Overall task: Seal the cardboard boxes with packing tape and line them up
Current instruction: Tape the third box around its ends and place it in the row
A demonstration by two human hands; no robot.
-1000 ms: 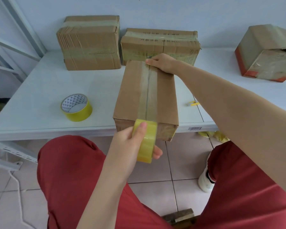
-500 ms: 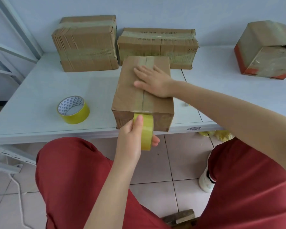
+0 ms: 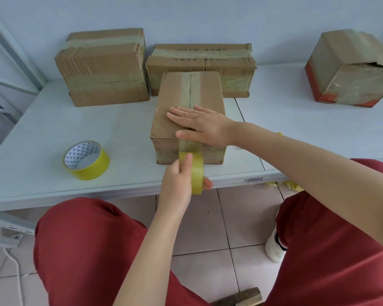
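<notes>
A brown cardboard box (image 3: 208,93) stands near the table's front edge, a strip of clear tape running down its top seam and over its front face. My right hand (image 3: 199,124) lies flat on the near part of the box top, fingers straight, pressing the tape. My left hand (image 3: 179,180) grips a yellowish tape roll (image 3: 196,171) at the foot of the box's front face, the strip still joined to the roll. Two taped boxes stand side by side at the back: one on the left (image 3: 104,67), one in the middle (image 3: 201,60).
A second, wider yellow tape roll (image 3: 86,160) lies on the white table (image 3: 307,129) left of the box. A battered box with red edges (image 3: 352,69) sits at the back right. A small yellow object peeks out behind my right forearm. Red trousers and tiled floor fill the foreground.
My right hand slid from the far end of the box top toward me along the tape. The left hand brought the roll down over the front face. The box now sits farther from the table's edge.
</notes>
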